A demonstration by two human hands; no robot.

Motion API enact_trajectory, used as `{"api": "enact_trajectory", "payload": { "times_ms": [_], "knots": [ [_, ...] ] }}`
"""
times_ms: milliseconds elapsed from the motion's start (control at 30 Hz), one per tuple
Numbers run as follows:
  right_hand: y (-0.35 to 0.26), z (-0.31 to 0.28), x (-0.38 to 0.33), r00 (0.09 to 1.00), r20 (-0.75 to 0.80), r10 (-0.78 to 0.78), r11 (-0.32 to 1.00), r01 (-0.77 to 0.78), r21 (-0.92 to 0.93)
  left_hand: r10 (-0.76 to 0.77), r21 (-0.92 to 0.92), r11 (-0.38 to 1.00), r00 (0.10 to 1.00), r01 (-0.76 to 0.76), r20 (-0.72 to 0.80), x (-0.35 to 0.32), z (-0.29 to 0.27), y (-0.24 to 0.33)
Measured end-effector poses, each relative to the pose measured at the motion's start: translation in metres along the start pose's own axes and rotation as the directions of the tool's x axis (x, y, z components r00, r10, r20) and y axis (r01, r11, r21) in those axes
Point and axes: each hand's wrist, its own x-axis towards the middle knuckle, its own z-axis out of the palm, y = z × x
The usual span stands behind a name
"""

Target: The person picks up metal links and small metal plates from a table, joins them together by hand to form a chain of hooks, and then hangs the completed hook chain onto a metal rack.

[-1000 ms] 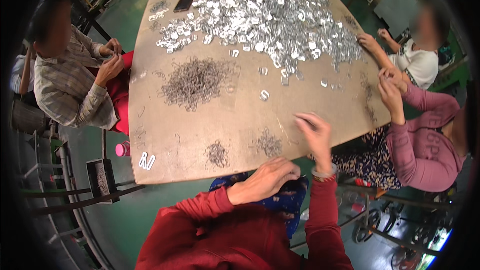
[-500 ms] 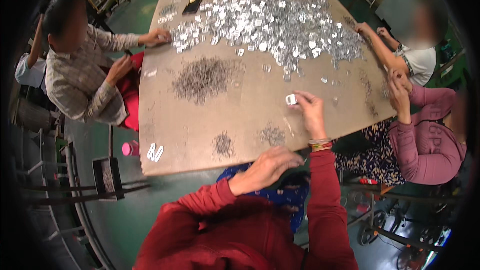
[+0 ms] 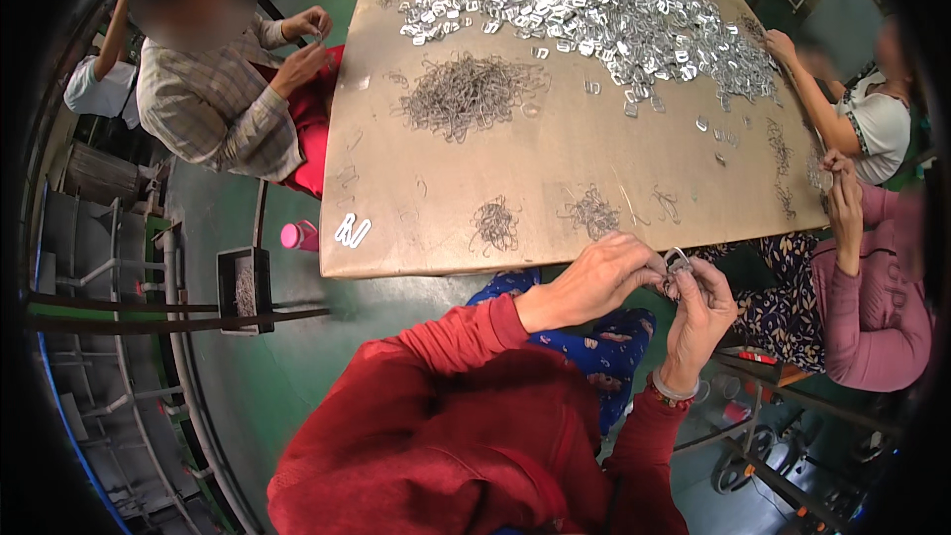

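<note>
Over the table's near edge my two hands meet at a small silver metal buckle (image 3: 679,259). My right hand (image 3: 701,315) pinches the buckle between thumb and fingers, and part of it is hidden by the fingertips. Close against it on the left, the fingers of my left hand (image 3: 601,282) are pressed together; what they hold, if anything, is too small to tell. Just beyond my hands lie two small heaps of thin grey wire pieces, one heap (image 3: 592,213) nearer to my left hand and another heap (image 3: 494,225) farther left.
A broad pile of silver buckles (image 3: 584,0) covers the far table (image 3: 475,173). A larger heap of wire pieces (image 3: 466,94) lies left of centre. White strips (image 3: 352,230) lie at the near-left corner, above a pink bottle (image 3: 298,235) and black tray (image 3: 245,289). Co-workers sit at both sides.
My right hand has come back from over the table with the buckle, meeting my left hand at the near edge. My left fingers have closed. The view has shifted; the left co-worker's hands came together.
</note>
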Motion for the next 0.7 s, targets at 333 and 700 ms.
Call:
{"api": "enact_trajectory", "payload": {
  "times_ms": [333, 700],
  "knots": [
    [0.007, -0.009, -0.008, 0.999, -0.046, 0.013, 0.989, -0.006, 0.146, -0.184, 0.141, 0.972, 0.983, 0.186, -0.025, 0.013, -0.041, -0.051],
    [0.003, -0.011, -0.009, 0.995, -0.081, 0.050, 0.992, -0.041, 0.117, -0.201, 0.892, 0.302, 0.893, -0.336, 0.404, 0.085, -0.186, -0.247]
  ]
}}
